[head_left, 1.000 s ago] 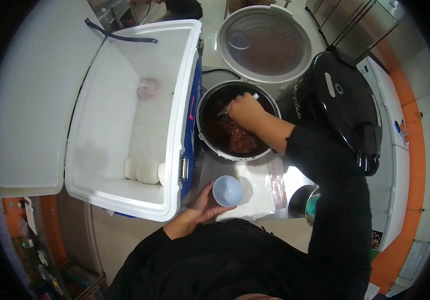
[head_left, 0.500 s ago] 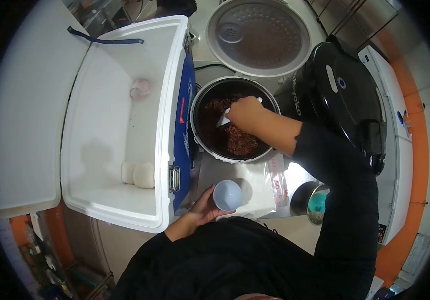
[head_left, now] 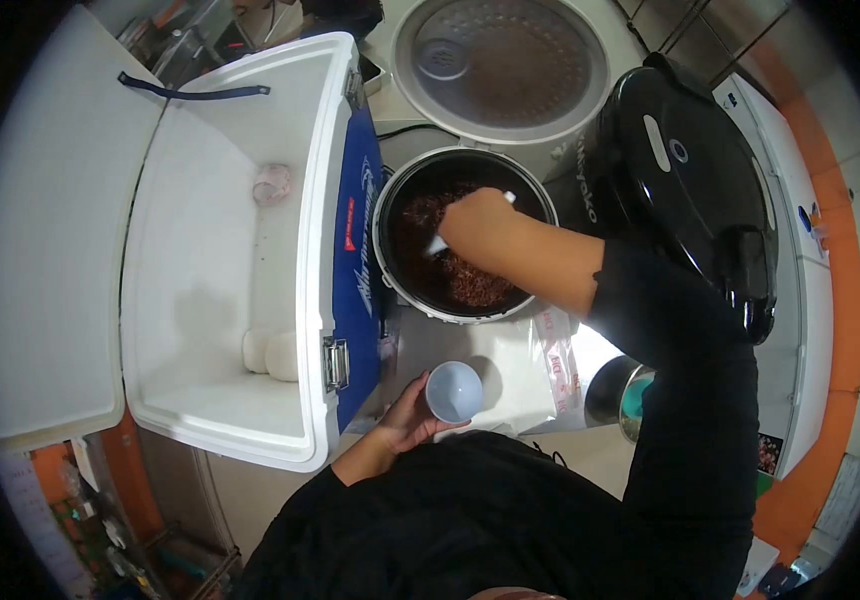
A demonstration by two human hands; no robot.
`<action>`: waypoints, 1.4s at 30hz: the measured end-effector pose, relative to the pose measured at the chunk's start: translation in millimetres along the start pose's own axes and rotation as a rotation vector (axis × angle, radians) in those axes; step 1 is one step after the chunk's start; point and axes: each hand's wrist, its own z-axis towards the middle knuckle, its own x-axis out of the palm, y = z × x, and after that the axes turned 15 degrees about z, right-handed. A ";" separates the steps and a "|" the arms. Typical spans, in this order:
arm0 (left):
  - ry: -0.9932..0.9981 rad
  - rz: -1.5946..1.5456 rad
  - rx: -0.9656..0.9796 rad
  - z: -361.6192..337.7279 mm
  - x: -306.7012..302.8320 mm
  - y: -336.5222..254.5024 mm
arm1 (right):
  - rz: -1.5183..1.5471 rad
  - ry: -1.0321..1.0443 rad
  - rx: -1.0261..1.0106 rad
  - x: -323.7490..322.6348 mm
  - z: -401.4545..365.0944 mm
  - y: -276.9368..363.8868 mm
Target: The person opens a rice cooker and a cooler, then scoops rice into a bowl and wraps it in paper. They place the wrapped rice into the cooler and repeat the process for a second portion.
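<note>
My right hand [head_left: 476, 230] is closed around a white rice paddle [head_left: 437, 245], mostly covered by my fingers, and reaches inside an open rice cooker [head_left: 383, 262]. Dark reddish-brown cooked rice [head_left: 477, 287] lies in the black pot, heaped on the near side and the left. My left hand [head_left: 410, 412] holds a small pale blue bowl [head_left: 454, 391] by its left side, just in front of the cooker. The bowl's inside faces up and shows no rice. The cooker's lid [head_left: 510, 65] stands open behind the pot.
On the left stands an open white and blue cooler box [head_left: 355, 230] with pale rounded bundles [head_left: 275, 355] inside. A closed black cooker [head_left: 685, 190] is at the right. Clear plastic sheets [head_left: 550, 365] lie before the pot; a metal container [head_left: 610, 392] sits near my right sleeve.
My right hand has shifted slightly left and deeper into the pot, and less of the paddle's blade shows. The left hand and bowl are nearly still. The view has shifted a little.
</note>
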 end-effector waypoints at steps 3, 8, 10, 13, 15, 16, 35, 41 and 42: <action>0.010 -0.014 -0.007 1.4 -1.2 0.2 | -0.044 -0.165 -0.248 33.4 17.6 -4.2; 0.005 -0.043 0.001 1.5 -4.1 -0.3 | -0.016 0.062 -0.177 25.0 -6.6 -5.9; 0.002 -0.061 -0.008 3.2 -9.9 2.6 | 0.054 0.135 -0.104 6.9 -10.1 -12.1; 0.000 -0.086 -0.014 2.0 -8.1 -1.9 | 0.017 0.028 0.065 -25.6 0.4 -33.1; 0.010 -0.084 -0.006 3.2 -9.8 -2.4 | 0.005 -0.059 0.069 4.7 13.9 -50.3; 0.016 -0.083 -0.002 3.9 -10.7 -3.4 | 0.022 -0.082 0.048 35.2 20.8 -56.9; 0.048 -0.037 0.016 -0.7 -22.5 7.5 | 0.023 0.089 -0.023 32.1 -14.4 -20.3; 0.080 -0.046 0.049 -2.6 -27.7 11.7 | -0.018 -0.160 0.039 8.9 6.6 -31.6; 0.082 -0.031 0.057 -3.9 -25.3 10.6 | -0.009 -0.159 0.079 14.7 21.4 -38.1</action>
